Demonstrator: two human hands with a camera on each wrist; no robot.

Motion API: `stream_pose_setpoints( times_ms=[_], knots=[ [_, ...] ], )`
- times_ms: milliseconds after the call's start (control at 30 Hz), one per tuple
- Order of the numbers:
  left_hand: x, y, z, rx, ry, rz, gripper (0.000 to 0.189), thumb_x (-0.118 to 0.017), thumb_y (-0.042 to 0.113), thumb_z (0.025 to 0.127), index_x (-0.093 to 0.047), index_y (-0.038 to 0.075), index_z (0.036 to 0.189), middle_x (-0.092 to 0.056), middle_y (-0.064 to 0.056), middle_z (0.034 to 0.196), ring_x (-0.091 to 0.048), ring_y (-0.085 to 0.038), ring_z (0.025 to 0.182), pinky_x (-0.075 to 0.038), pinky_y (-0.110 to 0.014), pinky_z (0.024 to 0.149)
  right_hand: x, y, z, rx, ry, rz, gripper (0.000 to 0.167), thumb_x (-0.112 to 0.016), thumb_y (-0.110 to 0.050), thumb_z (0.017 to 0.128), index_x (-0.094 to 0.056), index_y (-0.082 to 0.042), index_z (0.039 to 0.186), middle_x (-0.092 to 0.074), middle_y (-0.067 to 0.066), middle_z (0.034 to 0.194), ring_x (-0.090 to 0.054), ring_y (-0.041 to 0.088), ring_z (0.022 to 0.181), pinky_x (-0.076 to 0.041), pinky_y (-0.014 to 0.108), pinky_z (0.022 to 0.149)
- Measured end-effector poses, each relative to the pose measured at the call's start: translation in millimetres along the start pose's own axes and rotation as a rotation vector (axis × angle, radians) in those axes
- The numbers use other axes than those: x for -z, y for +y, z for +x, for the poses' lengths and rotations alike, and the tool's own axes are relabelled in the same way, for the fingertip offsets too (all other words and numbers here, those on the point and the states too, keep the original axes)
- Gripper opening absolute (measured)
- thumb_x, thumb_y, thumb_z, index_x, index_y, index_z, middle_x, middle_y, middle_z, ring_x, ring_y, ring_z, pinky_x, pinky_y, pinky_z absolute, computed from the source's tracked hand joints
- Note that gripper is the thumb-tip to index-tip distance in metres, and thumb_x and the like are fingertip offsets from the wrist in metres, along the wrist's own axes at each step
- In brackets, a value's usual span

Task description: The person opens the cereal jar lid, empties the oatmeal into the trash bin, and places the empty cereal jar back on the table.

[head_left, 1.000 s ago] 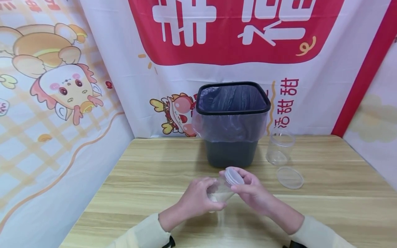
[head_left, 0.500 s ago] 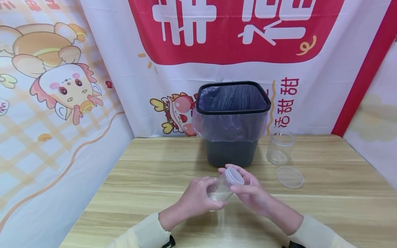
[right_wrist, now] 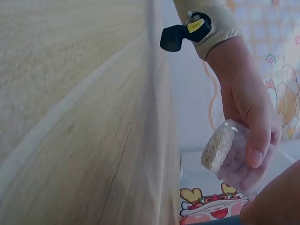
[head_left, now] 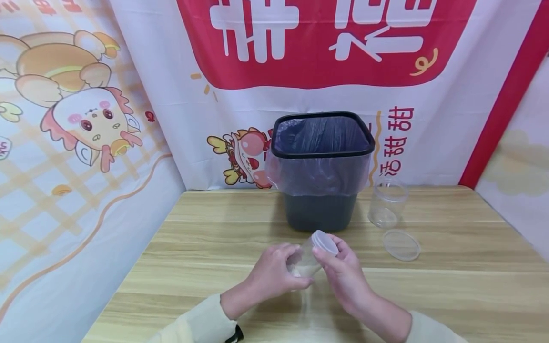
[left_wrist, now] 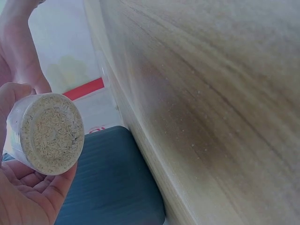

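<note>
One tilted jar (head_left: 306,263), two ends held

From where I stand, the left hand (head_left: 274,270) curls round its body above the table (head_left: 206,238); the right hand (head_left: 345,274) pinches the whitish lid (head_left: 327,242). Leftward, wood runs to the slanting edge; rightward, a clear disc (head_left: 401,245) and a clear tub (head_left: 386,207) narrow the room. A lined bin (head_left: 319,212) stands behind. The right thumb (head_left: 328,261) sat lower half a second ago.

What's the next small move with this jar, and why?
Probably twist the lid: it sits over the mouth of the tilted jar, the right hand grips it there, and the left hand holds the jar's lower part steady enough.
</note>
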State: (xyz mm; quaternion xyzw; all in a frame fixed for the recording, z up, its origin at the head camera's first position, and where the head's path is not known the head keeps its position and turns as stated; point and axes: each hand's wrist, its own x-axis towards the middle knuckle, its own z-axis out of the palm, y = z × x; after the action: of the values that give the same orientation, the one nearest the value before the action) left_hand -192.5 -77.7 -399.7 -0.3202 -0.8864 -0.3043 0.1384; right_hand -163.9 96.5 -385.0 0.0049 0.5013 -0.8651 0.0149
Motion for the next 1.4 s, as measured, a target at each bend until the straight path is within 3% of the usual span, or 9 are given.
stream_pose_setpoints(
  times_ms=[133, 267, 467, 600, 700, 867, 1033, 1267, 1400],
  knots=[
    [-0.9, -1.0, -0.4, -0.025, 0.01, 0.003, 0.049, -0.086, 0.037, 0.064, -0.069, 0.007, 0.097, -0.06, 0.004, 0.078, -0.053, -0.01, 0.069, -0.044, -0.017, 0.062, 4.4, 0.1, 1.1, -0.008, -0.045, -0.008, 0.047, -0.062, 0.005, 0.084, -0.041, 0.006, 0.126, -0.058, 0.005, 0.112, -0.056, 0.016, 0.102, -0.046, 0.024, 0.09],
    [-1.1, -2.0, -0.9, -0.036, 0.01, 0.0, 0.048, -0.086, 0.037, 0.063, -0.069, 0.006, 0.096, -0.061, 0.003, 0.078, -0.054, -0.01, 0.069, -0.045, -0.017, 0.063, 14.4, 0.6, 5.6, 0.006, -0.153, -0.025, 0.049, -0.06, 0.007, 0.084, -0.041, 0.008, 0.129, -0.059, 0.007, 0.116, -0.056, 0.017, 0.105, -0.046, 0.025, 0.093],
    [-0.8, -2.7, -0.8, -0.017, 0.001, -0.017, 0.045, -0.086, 0.036, 0.064, -0.068, 0.007, 0.093, -0.059, 0.004, 0.076, -0.053, -0.01, 0.068, -0.044, -0.018, 0.061, 34.8, 1.4, 20.5, 0.039, -0.447, -0.004, 0.042, -0.056, 0.008, 0.088, -0.048, -0.001, 0.128, -0.059, 0.009, 0.126, -0.053, 0.018, 0.115, -0.041, 0.03, 0.102],
    [-0.4, -2.1, -1.0, -0.011, -0.003, -0.037, 0.043, -0.087, 0.035, 0.064, -0.067, 0.008, 0.092, -0.058, 0.004, 0.076, -0.053, -0.009, 0.069, -0.044, -0.018, 0.061, 44.9, -0.5, 30.1, 0.017, -0.628, 0.042, 0.045, -0.053, 0.009, 0.089, -0.05, -0.004, 0.131, -0.056, 0.01, 0.134, -0.049, 0.019, 0.123, -0.036, 0.033, 0.107],
    [-0.9, -2.1, -1.5, -0.017, -0.008, -0.047, 0.042, -0.087, 0.035, 0.064, -0.067, 0.009, 0.091, -0.059, 0.004, 0.076, -0.054, -0.009, 0.069, -0.044, -0.017, 0.061, 48.6, -1.6, 34.3, -0.022, -0.689, 0.071, 0.049, -0.052, 0.011, 0.088, -0.049, -0.002, 0.134, -0.054, 0.011, 0.138, -0.047, 0.02, 0.126, -0.034, 0.033, 0.109],
    [-1.5, -2.7, -1.9, -0.014, -0.019, -0.053, 0.042, -0.086, 0.036, 0.066, -0.067, 0.009, 0.092, -0.059, 0.005, 0.077, -0.055, -0.009, 0.07, -0.045, -0.017, 0.063, 50.3, -1.5, 35.3, -0.042, -0.717, 0.08, 0.053, -0.051, 0.011, 0.088, -0.044, -0.001, 0.14, -0.049, 0.012, 0.142, -0.044, 0.019, 0.129, -0.031, 0.033, 0.11],
    [-0.9, -2.9, -0.6, 0.003, -0.032, -0.056, 0.046, -0.086, 0.038, 0.067, -0.068, 0.007, 0.096, -0.061, 0.003, 0.078, -0.055, -0.009, 0.071, -0.046, -0.018, 0.062, 42.5, -1.5, 27.0, 0.01, -0.635, 0.078, 0.059, -0.053, 0.008, 0.09, -0.032, -0.001, 0.144, -0.048, 0.012, 0.143, -0.044, 0.019, 0.129, -0.034, 0.031, 0.108],
    [-0.4, -2.0, 0.6, 0.031, -0.033, -0.059, 0.05, -0.086, 0.037, 0.067, -0.069, 0.004, 0.1, -0.062, 0.001, 0.082, -0.057, -0.01, 0.073, -0.048, -0.019, 0.065, 10.8, -4.9, 3.5, 0.016, -0.193, 0.004, 0.051, -0.061, 0.002, 0.087, -0.036, 0.005, 0.132, -0.057, 0.006, 0.122, -0.054, 0.017, 0.112, -0.043, 0.025, 0.098],
    [-0.7, -2.0, 1.2, 0.011, -0.016, -0.038, 0.047, -0.086, 0.035, 0.066, -0.069, 0.005, 0.098, -0.061, 0.002, 0.08, -0.056, -0.011, 0.071, -0.047, -0.019, 0.063, 1.2, -4.0, 0.1, -0.011, -0.055, -0.029, 0.043, -0.06, 0.001, 0.09, -0.039, 0.006, 0.127, -0.059, 0.004, 0.114, -0.056, 0.016, 0.106, -0.044, 0.025, 0.094]
  ],
)
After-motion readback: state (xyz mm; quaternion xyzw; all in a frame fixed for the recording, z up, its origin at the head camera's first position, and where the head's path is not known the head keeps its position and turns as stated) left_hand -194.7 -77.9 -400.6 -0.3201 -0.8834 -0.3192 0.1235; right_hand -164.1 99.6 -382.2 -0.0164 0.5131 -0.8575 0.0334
